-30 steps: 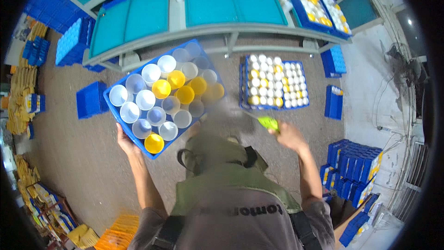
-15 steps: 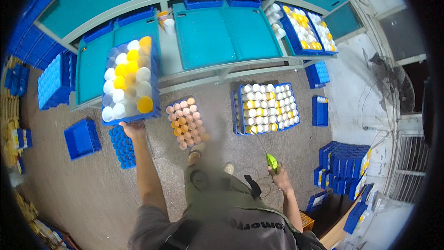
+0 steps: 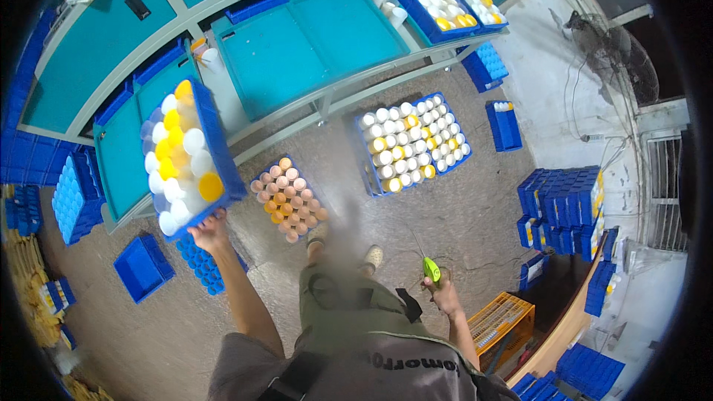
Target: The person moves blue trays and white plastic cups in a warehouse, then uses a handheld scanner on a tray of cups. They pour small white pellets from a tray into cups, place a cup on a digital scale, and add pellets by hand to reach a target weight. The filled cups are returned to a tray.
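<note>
My left hand [image 3: 210, 233] is closed on the near lower edge of a blue crate [image 3: 223, 152] filled with round white, yellow and translucent containers [image 3: 194, 141]. The crate is tilted, held up in front of the teal bench. Whether its far end touches the bench, I cannot tell. My right hand [image 3: 444, 294] is wrapped round the bright green handle [image 3: 431, 272] of a tool with a thin metal shaft, probably a hook. The shaft slants up and away over the floor, touching nothing that I can see; its tip is hard to make out.
On the floor ahead stand a crate of white and yellow containers [image 3: 412, 141] and a tray of pinkish and orange cups [image 3: 288, 199]. An empty blue crate [image 3: 142, 269] lies left. The teal bench [image 3: 304, 52] runs across the front. Blue crates [image 3: 561, 208] and an orange crate [image 3: 501, 323] are right.
My view has turned to the right. The held crate tilts more and sits lower and further left in view. The tool's tip, earlier beside the floor crate, is now apart from it.
</note>
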The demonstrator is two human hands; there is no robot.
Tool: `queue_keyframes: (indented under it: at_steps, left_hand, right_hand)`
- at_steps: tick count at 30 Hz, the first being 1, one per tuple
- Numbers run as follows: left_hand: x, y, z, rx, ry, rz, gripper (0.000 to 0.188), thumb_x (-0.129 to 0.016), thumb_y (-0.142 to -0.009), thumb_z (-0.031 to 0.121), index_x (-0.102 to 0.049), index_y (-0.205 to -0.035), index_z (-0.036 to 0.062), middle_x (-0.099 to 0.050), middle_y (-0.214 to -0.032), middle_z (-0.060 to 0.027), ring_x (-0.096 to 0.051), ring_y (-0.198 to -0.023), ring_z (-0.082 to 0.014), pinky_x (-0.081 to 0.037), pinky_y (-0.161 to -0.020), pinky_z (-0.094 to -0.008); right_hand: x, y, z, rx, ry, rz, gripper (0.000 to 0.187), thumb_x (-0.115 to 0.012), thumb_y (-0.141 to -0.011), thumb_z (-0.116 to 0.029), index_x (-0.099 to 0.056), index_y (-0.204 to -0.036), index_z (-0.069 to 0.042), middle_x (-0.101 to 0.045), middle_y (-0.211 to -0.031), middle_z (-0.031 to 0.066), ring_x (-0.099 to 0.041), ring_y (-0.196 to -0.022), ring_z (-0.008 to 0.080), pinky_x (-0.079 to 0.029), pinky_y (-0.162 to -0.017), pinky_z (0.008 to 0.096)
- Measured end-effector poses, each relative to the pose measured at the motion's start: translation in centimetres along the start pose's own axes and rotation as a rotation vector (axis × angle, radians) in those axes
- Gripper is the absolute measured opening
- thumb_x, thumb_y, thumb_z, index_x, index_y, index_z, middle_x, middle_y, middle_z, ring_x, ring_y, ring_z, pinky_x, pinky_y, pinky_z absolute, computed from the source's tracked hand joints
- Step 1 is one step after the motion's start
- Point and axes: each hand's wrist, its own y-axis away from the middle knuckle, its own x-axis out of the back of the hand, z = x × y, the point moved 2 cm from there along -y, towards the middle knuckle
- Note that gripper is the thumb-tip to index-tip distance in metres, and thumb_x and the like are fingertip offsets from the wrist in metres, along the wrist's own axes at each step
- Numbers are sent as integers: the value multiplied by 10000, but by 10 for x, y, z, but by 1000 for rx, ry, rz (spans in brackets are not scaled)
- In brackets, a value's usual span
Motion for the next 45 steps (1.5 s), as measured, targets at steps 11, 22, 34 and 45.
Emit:
queue_keyframes:
  at_steps: [11,22,34,45]
  left_hand:
    - [-12,69,-94,219,-31,-472,454,-653,-853,519,-659,-1011,94,-605,-845,-19,-509,-816,-220,-429,-787,-436]
    - [-96,73,-261,507,-497,-293,668,-275,-1032,512,-289,-1454,-6,-350,-1510,-208,-325,-1416,-330,-299,-1160,-519]
    - [-160,-129,-305,506,-935,-339,492,-311,-1042,385,-466,-1391,75,-499,-1420,-111,-473,-1304,-253,-391,-1077,-453]
    - [155,241,-422,1070,-2047,-1039,349,-474,-1004,392,-601,-995,67,-579,-788,-34,-583,-691,-184,-492,-585,-320]
  right_hand:
    - [7,-28,42,49,54,9,428,-619,-951,-411,-608,-1091,-7,-695,-850,85,-607,-682,144,-497,-597,317]
    - [-24,18,43,-272,-33,-24,509,-620,-930,-467,-627,-1077,20,-718,-814,118,-676,-688,195,-541,-576,359]
    - [-104,94,162,-576,-49,213,501,-570,-924,-463,-616,-1060,17,-695,-884,209,-683,-836,362,-507,-714,460]
    - [-42,112,242,-653,-260,707,541,-762,-786,-364,-528,-1135,-23,-619,-1070,229,-650,-936,405,-538,-758,485]
